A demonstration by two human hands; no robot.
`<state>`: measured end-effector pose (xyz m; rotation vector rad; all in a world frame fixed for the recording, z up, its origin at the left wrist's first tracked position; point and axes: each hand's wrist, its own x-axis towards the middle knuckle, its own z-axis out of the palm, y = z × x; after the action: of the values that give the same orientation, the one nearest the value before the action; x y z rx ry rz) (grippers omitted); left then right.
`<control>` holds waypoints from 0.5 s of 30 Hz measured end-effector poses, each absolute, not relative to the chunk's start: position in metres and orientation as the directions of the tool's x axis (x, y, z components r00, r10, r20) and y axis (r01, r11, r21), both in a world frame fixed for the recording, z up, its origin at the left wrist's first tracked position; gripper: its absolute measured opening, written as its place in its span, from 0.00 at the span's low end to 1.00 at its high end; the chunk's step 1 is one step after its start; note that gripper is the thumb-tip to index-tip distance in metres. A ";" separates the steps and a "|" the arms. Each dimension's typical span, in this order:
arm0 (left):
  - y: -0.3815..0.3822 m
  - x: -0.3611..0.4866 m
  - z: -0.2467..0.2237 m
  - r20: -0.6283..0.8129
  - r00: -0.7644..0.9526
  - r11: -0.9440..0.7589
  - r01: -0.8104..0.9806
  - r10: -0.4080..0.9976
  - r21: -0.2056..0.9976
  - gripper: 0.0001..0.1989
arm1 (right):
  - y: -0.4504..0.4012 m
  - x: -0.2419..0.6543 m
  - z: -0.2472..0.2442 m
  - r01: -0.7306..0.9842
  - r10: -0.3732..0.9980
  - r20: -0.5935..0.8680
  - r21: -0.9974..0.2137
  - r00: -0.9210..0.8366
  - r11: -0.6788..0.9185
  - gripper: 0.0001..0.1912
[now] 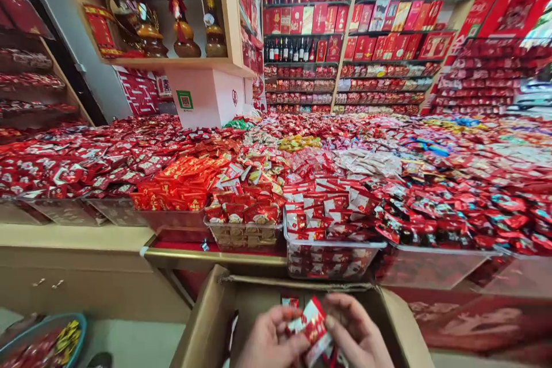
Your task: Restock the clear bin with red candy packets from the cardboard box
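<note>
OK, my L hand [269,336] has its grip clamped on the pack [316,322] over the box [203,310]; R hand [360,330] is at its edge, can't tell if clamped. I'd pinch lightly w/o crushing, thumbs nr the edges.

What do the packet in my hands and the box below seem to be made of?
The packet looks like thin plastic film or foil, glossy red and white, judging by its sheen. The box is probably cardboard: matte brown, with a roughened top edge.

Dark bottles [288,50] on wooden shelving [345,40], green QR sign [185,100] on pillar [199,114], teal tub [83,330]
</note>
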<state>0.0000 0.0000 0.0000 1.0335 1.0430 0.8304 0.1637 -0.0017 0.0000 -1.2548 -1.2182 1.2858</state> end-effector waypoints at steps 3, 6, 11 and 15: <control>0.005 0.005 0.028 -0.204 0.266 0.259 -0.189 0.942 0.947 0.16 | -0.001 0.165 0.026 -0.186 0.995 -0.094 -0.979 0.037 -0.085 0.14; 0.008 0.008 0.048 -0.177 0.245 0.225 -0.182 0.953 0.957 0.15 | 0.002 0.166 0.041 -0.176 0.996 -0.086 -0.980 -0.019 -0.088 0.11; 0.010 0.012 0.052 -0.182 0.202 0.222 -0.200 0.962 0.954 0.14 | 0.002 0.165 0.039 -0.220 0.998 -0.057 -0.974 0.011 -0.053 0.11; 0.009 0.011 0.056 -0.256 0.228 0.321 -0.324 0.939 0.890 0.17 | -0.005 0.165 0.037 0.052 0.943 0.294 -0.956 0.155 0.289 0.05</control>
<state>0.0107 0.0090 0.0563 0.8127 0.9446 1.0161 0.1648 -0.0054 0.0367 -1.0812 -1.2366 0.8603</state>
